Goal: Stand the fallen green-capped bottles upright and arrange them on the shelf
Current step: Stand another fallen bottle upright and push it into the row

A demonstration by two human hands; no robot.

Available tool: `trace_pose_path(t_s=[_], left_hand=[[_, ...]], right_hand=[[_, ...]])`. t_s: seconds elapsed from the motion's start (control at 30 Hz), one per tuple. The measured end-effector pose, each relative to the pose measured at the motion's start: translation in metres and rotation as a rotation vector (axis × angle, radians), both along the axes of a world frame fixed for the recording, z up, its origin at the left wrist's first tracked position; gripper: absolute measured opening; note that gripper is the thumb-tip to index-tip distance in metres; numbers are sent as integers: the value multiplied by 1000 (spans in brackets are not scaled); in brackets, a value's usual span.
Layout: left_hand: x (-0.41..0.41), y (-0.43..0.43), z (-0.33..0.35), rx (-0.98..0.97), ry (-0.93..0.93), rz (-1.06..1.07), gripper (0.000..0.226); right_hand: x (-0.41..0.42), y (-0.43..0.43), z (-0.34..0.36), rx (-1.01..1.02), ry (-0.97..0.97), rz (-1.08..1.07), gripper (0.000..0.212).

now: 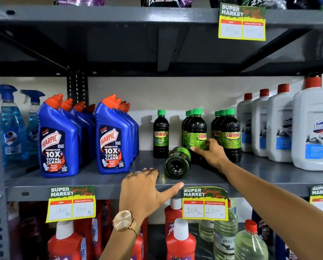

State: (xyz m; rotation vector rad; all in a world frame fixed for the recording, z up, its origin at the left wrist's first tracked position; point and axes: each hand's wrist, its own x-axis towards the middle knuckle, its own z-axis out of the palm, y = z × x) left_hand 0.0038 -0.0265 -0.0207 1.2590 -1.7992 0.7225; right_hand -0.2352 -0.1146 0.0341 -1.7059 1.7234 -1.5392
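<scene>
1 fallen bottle (177,163) on shelf (108,180), btwn lone upright bottle (160,134) left & upright rows (226,135) right.

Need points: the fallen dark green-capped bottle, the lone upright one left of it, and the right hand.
fallen dark green-labelled bottle (177,163), head view, on its dark side wall.
lone upright dark green-capped bottle (160,135), head view, on its label.
right hand (211,152), head view, on the back of the hand.

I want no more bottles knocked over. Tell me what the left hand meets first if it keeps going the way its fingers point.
Probably the fallen bottle, just beyond the left hand; depth is unclear.
</scene>
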Motion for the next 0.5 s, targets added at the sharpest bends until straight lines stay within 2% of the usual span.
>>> trace_pose_path(t_s=[0.1,0.3,0.5], left_hand=[[0,-1,-1,-5,5,0,82],[0,-1,-1,-4,5,-4,82],[1,0,0,-1,10,-18,81]], right_hand=[[2,-3,1,-20,27,-57,76],[3,-12,-1,63,65,-71,74],[3,-8,0,105,1,-56,74]])
